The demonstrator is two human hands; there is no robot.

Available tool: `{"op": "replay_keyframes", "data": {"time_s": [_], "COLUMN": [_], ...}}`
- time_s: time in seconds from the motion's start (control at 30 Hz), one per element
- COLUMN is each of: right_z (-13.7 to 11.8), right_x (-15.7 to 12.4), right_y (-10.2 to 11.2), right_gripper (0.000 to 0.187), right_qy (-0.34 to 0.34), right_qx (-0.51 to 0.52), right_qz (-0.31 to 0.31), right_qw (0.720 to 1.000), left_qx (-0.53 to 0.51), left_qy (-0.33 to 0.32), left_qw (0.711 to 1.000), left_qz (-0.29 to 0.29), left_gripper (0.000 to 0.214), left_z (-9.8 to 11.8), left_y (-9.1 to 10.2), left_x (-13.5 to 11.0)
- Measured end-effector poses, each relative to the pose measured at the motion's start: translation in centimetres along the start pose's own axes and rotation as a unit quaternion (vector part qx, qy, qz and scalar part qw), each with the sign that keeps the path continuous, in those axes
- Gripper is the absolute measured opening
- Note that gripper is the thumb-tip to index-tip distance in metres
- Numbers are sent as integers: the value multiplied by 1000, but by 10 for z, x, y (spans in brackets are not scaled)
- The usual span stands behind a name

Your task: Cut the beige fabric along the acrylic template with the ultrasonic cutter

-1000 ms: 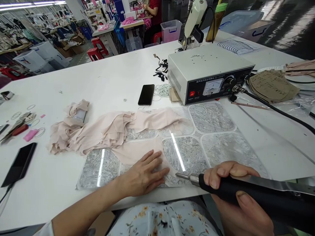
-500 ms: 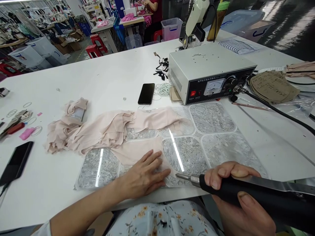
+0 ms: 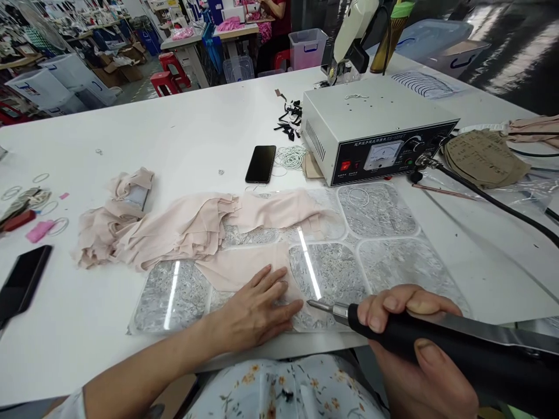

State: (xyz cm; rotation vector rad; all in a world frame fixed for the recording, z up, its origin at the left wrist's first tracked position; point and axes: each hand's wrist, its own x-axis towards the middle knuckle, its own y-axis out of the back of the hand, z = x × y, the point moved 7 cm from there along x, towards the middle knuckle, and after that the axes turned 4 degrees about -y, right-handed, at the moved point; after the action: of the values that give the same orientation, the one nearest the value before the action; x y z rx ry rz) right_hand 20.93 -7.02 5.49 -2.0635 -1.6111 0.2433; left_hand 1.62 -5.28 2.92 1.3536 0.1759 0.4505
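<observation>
My left hand (image 3: 264, 305) lies flat with fingers spread on a pale pink piece of fabric (image 3: 248, 265), pressing it onto a clear-topped mat with a grey stone pattern (image 3: 388, 262). In my right hand (image 3: 414, 331) is a black handheld ultrasonic welding tool (image 3: 471, 343) with a pointed metal tip. That tip is by the fabric's right edge, close to my left thumb; whether it touches cannot be made out. Behind lie another pink strip (image 3: 279, 210) and a heap of the same fabric (image 3: 174, 230).
The grey control box (image 3: 379, 128) stands at the back right, its black cable (image 3: 498, 201) running off to the right. A phone (image 3: 261, 164) lies left of it, another phone (image 3: 24, 282) at the far left. Brown card patterns (image 3: 484, 157) lie at right. A person sits at a distant table.
The tool in my right hand has shifted slightly left, its tip nearer my left hand. My left hand stays in place on the fabric. The view has tilted a little.
</observation>
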Motion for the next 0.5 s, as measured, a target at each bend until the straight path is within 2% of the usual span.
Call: {"op": "replay_keyframes", "data": {"time_s": [0.5], "right_z": [5], "right_x": [5], "right_y": [-10], "right_gripper": [11], "right_qy": [16], "right_qx": [-16], "right_qz": [-15], "right_qw": [1000], "left_qx": [-10], "left_qy": [-1], "left_qw": [1000], "left_qz": [-3], "left_gripper": [30], "left_z": [1], "left_y": [0], "left_x": [1]}}
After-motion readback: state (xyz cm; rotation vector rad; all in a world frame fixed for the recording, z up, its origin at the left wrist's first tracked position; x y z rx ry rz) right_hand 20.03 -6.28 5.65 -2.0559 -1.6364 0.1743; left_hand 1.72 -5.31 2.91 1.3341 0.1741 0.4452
